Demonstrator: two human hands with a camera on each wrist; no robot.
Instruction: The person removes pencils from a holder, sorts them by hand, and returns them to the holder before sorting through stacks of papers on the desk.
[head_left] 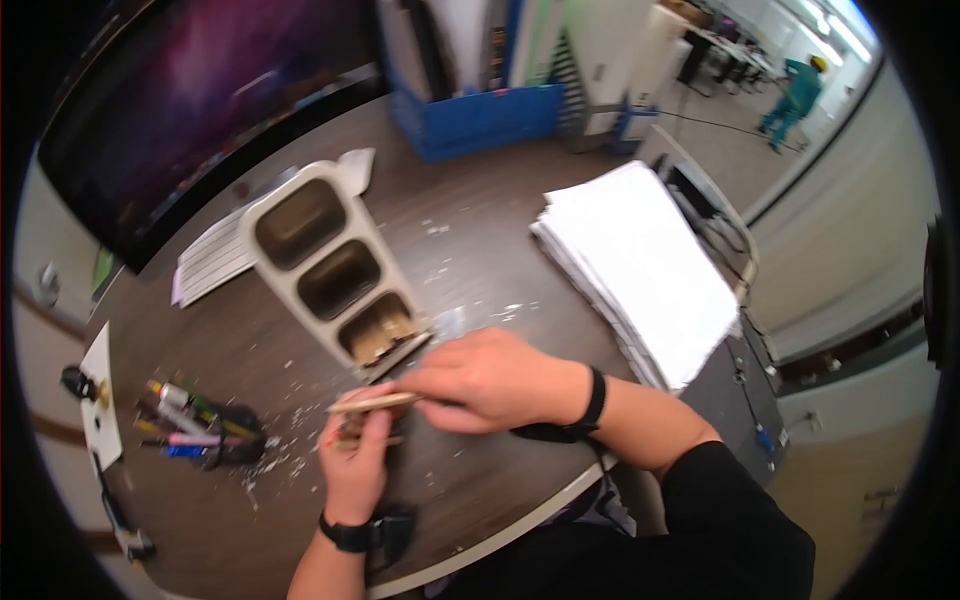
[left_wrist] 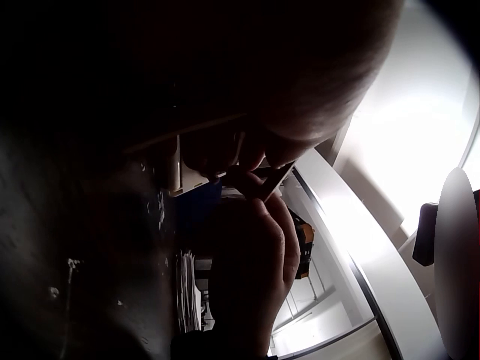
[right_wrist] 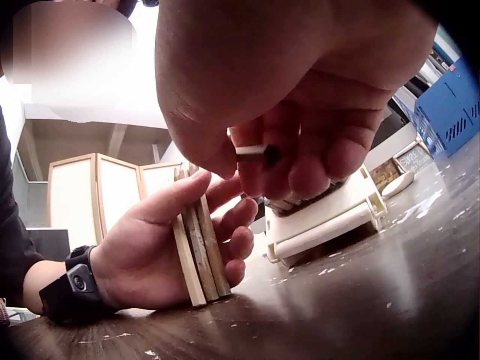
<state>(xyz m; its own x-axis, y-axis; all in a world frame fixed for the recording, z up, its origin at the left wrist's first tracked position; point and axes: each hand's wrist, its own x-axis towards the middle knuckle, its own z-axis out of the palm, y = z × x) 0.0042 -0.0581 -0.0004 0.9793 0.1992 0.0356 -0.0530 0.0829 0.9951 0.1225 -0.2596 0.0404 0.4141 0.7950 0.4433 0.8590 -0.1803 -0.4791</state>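
My left hand (head_left: pixel 352 470) grips several flat wooden sticks (right_wrist: pixel 196 251), standing side by side between thumb and fingers in the right wrist view. Close over it, my right hand (head_left: pixel 500 378) pinches a small piece of wood (right_wrist: pixel 251 151) between thumb and fingers; most of that piece is hidden in the hand. Just beyond both hands lies a cream tray (head_left: pixel 283 285) with three compartments. Its nearest compartment holds brown, jagged-edged pieces (head_left: pixel 380 328). In the left wrist view the hands are dark, and a stick (left_wrist: pixel 279 180) shows between the fingers.
White scraps (head_left: pixel 290 450) are scattered over the brown desk (head_left: pixel 480 250). A pen holder (head_left: pixel 237 435) stands at the left, and a stack of paper (head_left: pixel 645 270) lies at the right. Behind are a keyboard (head_left: pixel 215 258), a monitor (head_left: pixel 220 110) and a blue file box (head_left: pixel 480 120).
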